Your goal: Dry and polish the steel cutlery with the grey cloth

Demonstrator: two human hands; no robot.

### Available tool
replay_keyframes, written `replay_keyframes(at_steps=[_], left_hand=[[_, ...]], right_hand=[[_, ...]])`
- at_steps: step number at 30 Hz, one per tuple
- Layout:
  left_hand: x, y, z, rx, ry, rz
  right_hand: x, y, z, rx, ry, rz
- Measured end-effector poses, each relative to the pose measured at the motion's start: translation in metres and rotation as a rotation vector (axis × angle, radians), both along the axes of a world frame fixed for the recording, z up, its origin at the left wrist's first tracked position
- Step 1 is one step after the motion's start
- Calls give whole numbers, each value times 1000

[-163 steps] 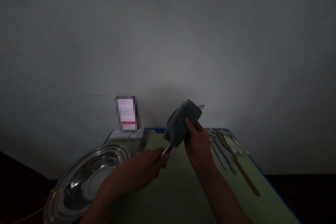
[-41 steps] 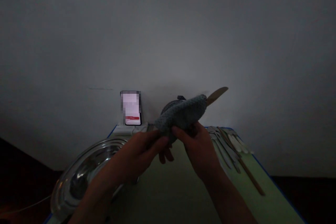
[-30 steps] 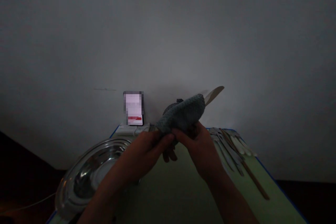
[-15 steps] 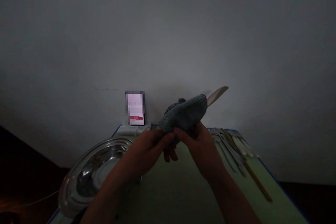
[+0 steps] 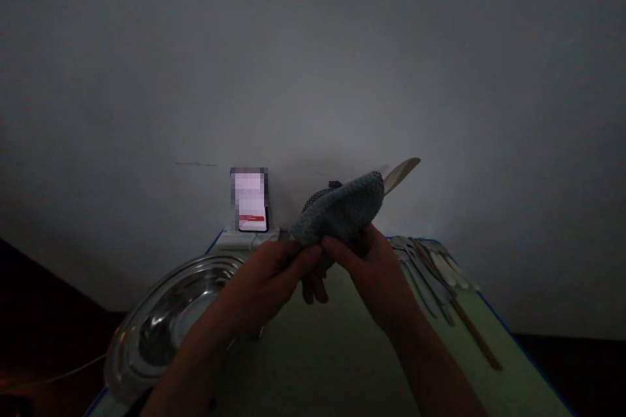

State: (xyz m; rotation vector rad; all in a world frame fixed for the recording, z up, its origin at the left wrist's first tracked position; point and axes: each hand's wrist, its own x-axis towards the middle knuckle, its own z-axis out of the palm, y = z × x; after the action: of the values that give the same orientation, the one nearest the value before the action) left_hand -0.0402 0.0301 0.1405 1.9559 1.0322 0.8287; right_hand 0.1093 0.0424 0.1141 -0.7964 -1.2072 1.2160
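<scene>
A grey-green cloth [image 5: 345, 208] with a dark checked side is held up over the table, folded around a utensil. Out of its upper right end sticks a pale, flat, rounded tip [image 5: 402, 174], perhaps a spoon's; the rest is covered. My left hand [image 5: 274, 277] is closed on the cloth's lower left part, with some fingers curled beneath. From the right, my right hand [image 5: 374, 273] pinches the lower edge, its thumb meeting the left thumb. Whether either hand grips the hidden utensil directly cannot be seen.
At left stands a shiny steel basin [image 5: 122, 345], partly behind my left forearm. A lit phone [image 5: 252, 202] leans upright near the wall. Several spoons and other cutlery [image 5: 423, 283] lie at right on the green table [image 5: 323, 365], beside brown chopsticks [image 5: 476, 335].
The cloth and the tip sticking out have shifted very slightly left in the view, along with the whole scene. Both hands keep the same hold.
</scene>
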Motion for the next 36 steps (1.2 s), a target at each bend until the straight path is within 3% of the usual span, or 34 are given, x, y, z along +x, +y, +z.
replay_keyframes(at_steps=[18,29,36], left_hand=[[-3,1,-2,58,51,-2],[1,-4,5,98,233,106],[0,-7,6,149,228,103]], right_hand=[[-1,-4,3,20,-45,-46],[-2,-5,7,3,-38,-81],[-1,-7,9,10,-34,-83]])
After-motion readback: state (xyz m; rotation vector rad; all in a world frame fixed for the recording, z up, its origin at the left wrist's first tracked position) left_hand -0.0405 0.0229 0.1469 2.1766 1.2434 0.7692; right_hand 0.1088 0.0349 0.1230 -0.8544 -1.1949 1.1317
